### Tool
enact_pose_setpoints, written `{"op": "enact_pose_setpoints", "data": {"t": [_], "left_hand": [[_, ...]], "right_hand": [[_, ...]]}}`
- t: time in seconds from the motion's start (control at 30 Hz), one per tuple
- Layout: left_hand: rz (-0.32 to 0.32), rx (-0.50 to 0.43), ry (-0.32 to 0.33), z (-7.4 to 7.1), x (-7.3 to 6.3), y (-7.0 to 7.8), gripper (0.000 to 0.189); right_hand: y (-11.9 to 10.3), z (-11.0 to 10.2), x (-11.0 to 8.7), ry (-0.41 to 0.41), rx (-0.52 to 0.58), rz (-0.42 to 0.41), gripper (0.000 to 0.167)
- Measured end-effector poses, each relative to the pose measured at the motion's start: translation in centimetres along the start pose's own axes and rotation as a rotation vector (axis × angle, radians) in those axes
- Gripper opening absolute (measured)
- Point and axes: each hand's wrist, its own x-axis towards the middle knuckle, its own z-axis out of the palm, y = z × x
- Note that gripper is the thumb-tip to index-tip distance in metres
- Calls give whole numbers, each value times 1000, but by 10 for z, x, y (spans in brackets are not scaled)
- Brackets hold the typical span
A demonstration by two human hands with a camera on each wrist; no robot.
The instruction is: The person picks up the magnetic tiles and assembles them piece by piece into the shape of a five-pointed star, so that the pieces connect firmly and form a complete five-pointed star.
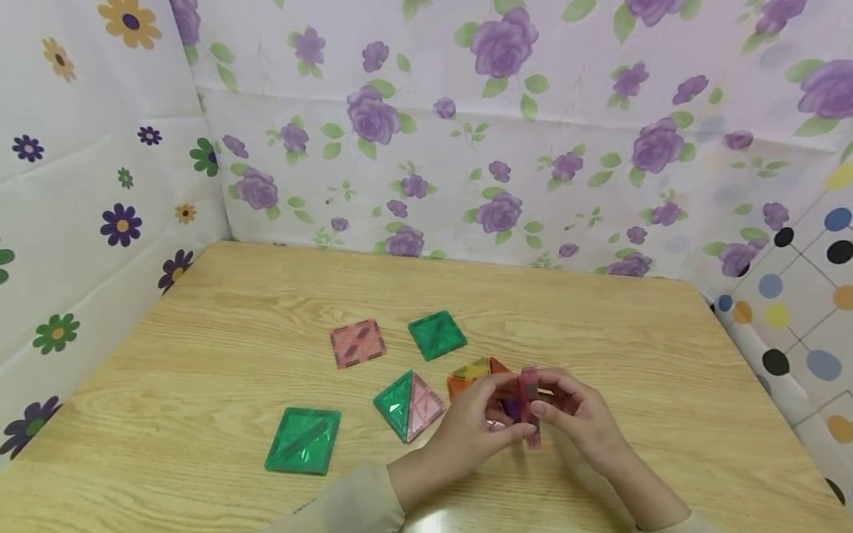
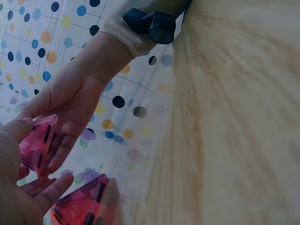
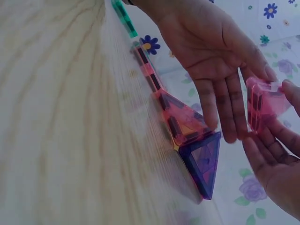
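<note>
While our left hand (image 1: 474, 420) and right hand (image 1: 586, 426) pinch upright pink tiles (image 1: 529, 385) between thumbs and fingers, we mark the multicoloured cluster (image 1: 472, 369) leftward, nearer the left grip.

The person's left forearm (image 1: 421, 474) and right forearm (image 1: 643, 488) angle inward, bare below pale sleeves (image 1: 353, 500). The left grip (image 1: 476, 418) and right grip (image 1: 581, 426) face each other closely, each pinching between thumb and fingers; in the right wrist view, several left fingers extend fairly straight.
</note>
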Motion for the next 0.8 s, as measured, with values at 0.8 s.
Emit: {"op": "enact_pose_setpoints", "data": {"t": [0.8], "left_hand": [[-44,-170,-11,-1,-1,-1,45]], "right_hand": [[-2,3,1,-112,58,-188,35]]}}
